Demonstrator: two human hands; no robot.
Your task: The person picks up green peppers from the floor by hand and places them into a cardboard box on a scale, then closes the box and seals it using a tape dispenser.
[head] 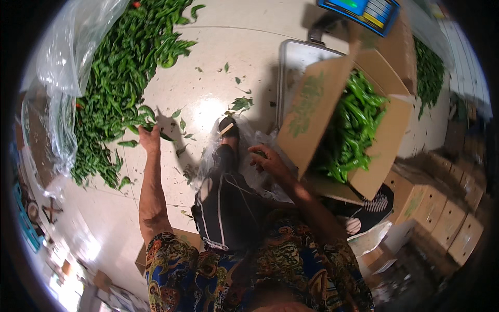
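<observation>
My left hand (149, 138) is at the near right edge of a large heap of green peppers (117, 74) on the floor, its fingers closed on a green pepper (167, 136). Over my right leg, my right hand (269, 162) is half curled, with something small and dark green at its fingers. To the right of it, an open cardboard box (312, 105) holds many glossy green peppers (356, 124). The box leans at the near side of a metal-rimmed platform scale (280, 85), whose blue-framed display (360, 13) stands beyond.
Clear plastic sheeting (62, 50) borders the heap on the left. Loose leaves (241, 103) and scraps lie on the tiled floor. Stacked cardboard boxes (430, 206) stand at the right, and another green pile (429, 74) lies at the far right.
</observation>
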